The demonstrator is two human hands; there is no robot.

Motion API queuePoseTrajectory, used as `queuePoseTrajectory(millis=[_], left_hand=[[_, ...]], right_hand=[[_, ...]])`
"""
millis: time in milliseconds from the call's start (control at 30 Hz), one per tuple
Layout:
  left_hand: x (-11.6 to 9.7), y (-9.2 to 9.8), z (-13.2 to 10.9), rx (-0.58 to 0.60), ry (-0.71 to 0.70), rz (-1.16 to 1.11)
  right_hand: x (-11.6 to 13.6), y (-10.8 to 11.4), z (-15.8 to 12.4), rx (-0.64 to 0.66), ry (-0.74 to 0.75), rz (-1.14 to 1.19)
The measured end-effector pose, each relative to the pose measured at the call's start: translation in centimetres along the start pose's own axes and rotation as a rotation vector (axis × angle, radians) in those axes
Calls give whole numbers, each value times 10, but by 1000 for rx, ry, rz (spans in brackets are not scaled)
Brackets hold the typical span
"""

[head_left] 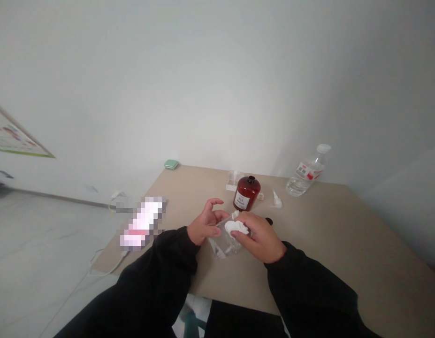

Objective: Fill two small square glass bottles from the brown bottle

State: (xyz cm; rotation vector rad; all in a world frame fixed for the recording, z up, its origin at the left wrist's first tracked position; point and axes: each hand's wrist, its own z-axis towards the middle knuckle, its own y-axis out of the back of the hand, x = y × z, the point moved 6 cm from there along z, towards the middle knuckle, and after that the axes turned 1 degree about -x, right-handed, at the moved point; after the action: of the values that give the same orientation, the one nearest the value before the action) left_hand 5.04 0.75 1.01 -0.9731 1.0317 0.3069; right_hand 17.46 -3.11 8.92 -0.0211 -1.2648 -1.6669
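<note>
Firstly, the largest thing that I watch from my distant place, through the head camera, is the table [326, 244]. At its far right stands a water bottle [305, 176], well apart from the work. Smaller is the brown bottle [247, 192], which stands upright, its long axis vertical and its mouth uncovered. It lies straight beyond my right hand [261, 237], which is nearer to it than my left hand [207, 223]; the left one is more to the side, in front and to the left of the bottle. Between the two hands is a clear bag [224, 244], which droops toward me, with its lower corner to the left. My right hand is closed on this bag and on a white piece [235, 227], the thumb at the near side. My left hand is loose, its fingers curved and apart; its thumb comes to the bag's left edge, but I cannot tell if it touches. The white piece seems to lie crosswise, though fingers hide a part, so I judge this axis with caution, and I cannot tell if it is fully inside the bag. Smallest, a black round thing [269, 221] lies just beyond my right hand, partly hidden by it.
</note>
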Motion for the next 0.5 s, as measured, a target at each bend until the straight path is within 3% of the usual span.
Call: queuePoseTrajectory(millis=[300, 500], left_hand=[[14, -13, -5, 171, 308, -240], [16, -26, -5, 220, 329, -324]], right_hand=[[29, -1, -2, 114, 182, 26], [42, 2, -1, 83, 243, 80]])
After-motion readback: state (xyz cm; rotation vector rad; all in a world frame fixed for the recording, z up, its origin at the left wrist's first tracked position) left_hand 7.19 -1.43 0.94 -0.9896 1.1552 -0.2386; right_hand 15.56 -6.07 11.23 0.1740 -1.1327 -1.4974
